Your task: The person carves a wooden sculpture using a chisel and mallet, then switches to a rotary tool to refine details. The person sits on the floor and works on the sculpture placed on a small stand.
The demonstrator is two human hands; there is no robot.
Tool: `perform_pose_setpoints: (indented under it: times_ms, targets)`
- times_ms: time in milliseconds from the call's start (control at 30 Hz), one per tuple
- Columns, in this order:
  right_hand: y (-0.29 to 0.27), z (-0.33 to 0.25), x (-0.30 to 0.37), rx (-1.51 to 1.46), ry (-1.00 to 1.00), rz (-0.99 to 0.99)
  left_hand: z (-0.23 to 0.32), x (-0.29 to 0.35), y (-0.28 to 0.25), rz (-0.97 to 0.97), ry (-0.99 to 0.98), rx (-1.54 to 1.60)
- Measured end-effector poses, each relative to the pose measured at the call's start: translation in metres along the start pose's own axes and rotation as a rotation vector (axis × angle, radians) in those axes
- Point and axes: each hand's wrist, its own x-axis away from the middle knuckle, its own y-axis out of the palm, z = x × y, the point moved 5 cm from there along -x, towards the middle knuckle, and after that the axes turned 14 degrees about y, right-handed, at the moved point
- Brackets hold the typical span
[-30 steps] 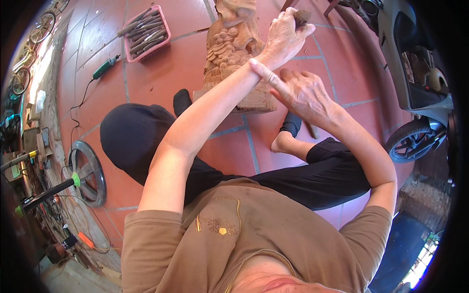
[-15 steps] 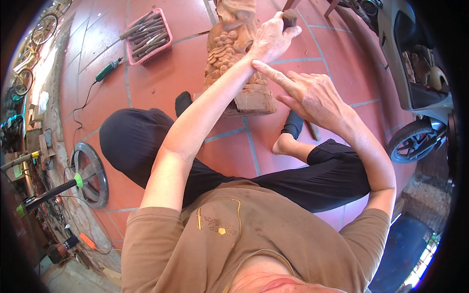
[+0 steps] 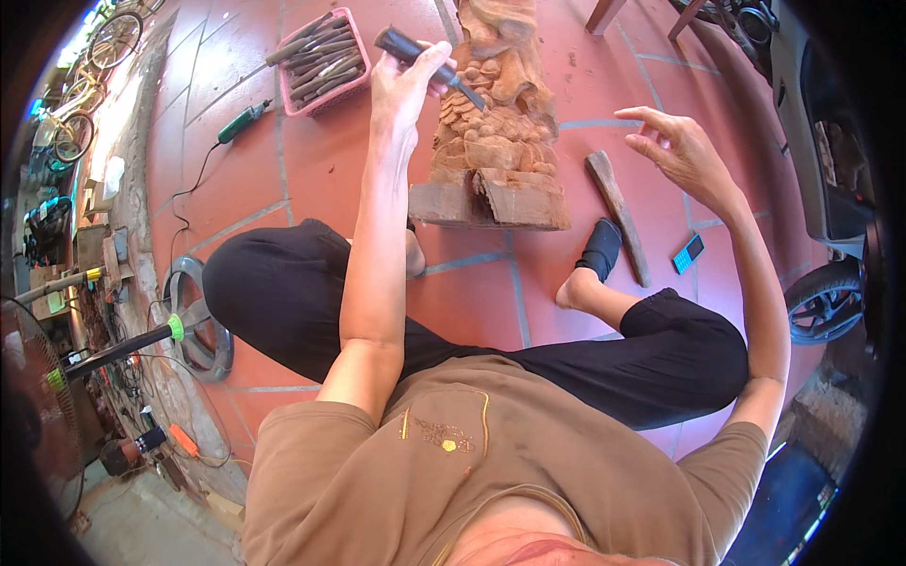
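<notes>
A carved block of reddish-brown wood [image 3: 495,141] stands on the tiled floor in front of me, its surface full of rounded relief shapes. My left hand [image 3: 401,90] is closed around a wood chisel [image 3: 398,43] with a thick dark handle. The metal blade slants down to the right, its tip at the carving's upper relief; whether it touches I cannot tell. To the right of the carving, my right hand [image 3: 684,156] hangs in the air with fingers loosely bent and apart, holding nothing. Below it on the floor lies a wooden club [image 3: 618,217].
A pink basket [image 3: 362,66] of chisels and a green rotary power tool [image 3: 243,123] with a cord lie to the left. A phone [image 3: 689,253] rests on the right. Beyond are a fan [image 3: 57,377], a motorbike wheel [image 3: 829,302] and stool legs [image 3: 604,14].
My left hand has swung from the carving's right side to its left, with the chisel now pointing rightward. My right hand has left my left forearm and moved right, uncovering the club and phone.
</notes>
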Motion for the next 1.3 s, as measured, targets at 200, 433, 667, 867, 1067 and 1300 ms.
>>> perform_pose_setpoints:
  times_ms: [200, 433, 667, 867, 1067, 1300]
  targets:
    - [0.044, 0.011, -0.038, -0.021, -0.008, -0.222, 0.0, 0.007, 0.003, 0.01, 0.063, -0.079]
    - [0.091, 0.011, -0.045, -0.177, -0.035, -0.31, -0.02, 0.012, 0.01, -0.023, 0.064, -0.058]
    - [0.1, 0.024, -0.056, -0.457, 0.067, -0.365, -0.026, 0.004, 0.009, -0.09, -0.067, -0.096]
    - [0.099, 0.039, -0.078, -0.651, 0.178, -0.413, -0.045, 0.001, -0.008, -0.044, -0.149, 0.087]
    - [0.093, 0.044, -0.102, -0.523, 0.131, -0.251, -0.039, -0.04, -0.002, -0.084, -0.083, 0.105]
    - [0.119, 0.023, -0.125, -0.34, -0.026, -0.082, -0.046, -0.096, 0.046, -0.399, 0.019, -0.098]
